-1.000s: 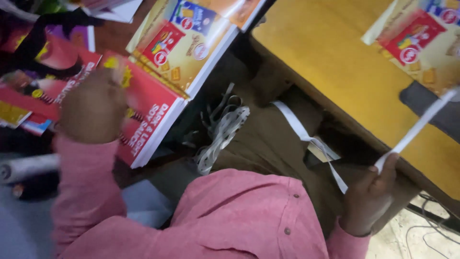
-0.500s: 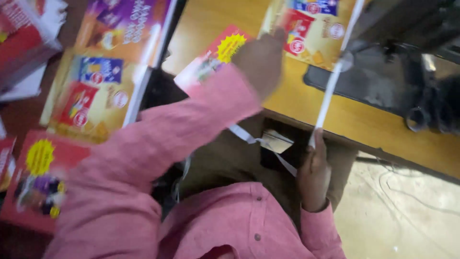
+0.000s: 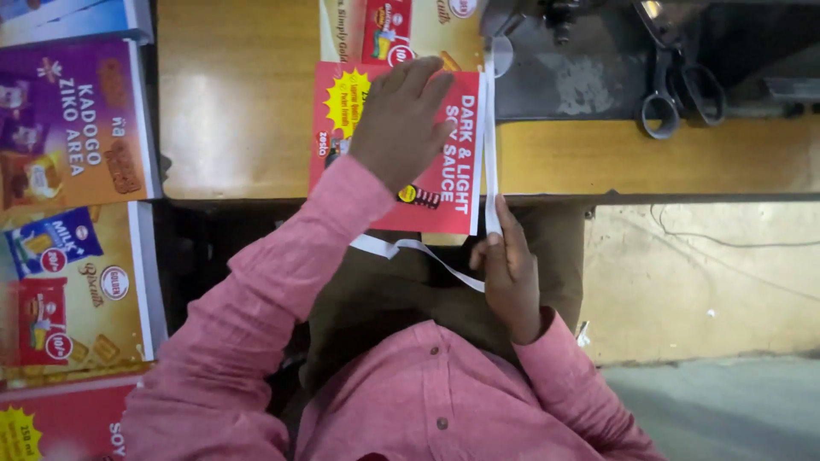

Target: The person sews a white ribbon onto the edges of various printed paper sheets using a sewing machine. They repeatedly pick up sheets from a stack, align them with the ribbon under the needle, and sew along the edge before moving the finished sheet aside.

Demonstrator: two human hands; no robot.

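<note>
Left hand (image 3: 401,128) lay flat, fingers spread, on a red sheet (image 3: 453,171) on the bench (image 3: 239,111); right hand (image 3: 508,269) held its grip pinched on a white strip (image 3: 490,145) along the sheet's edge.

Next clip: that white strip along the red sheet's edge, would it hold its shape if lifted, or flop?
Probably flop: the white strip loops slack below the table edge toward the right hand. It looks thin and light. The left hand pins the red sheet, which might otherwise slide.

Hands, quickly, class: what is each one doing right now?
Left hand: open, flat on the red printed sheet.
Right hand: pinching the white strip.
</note>
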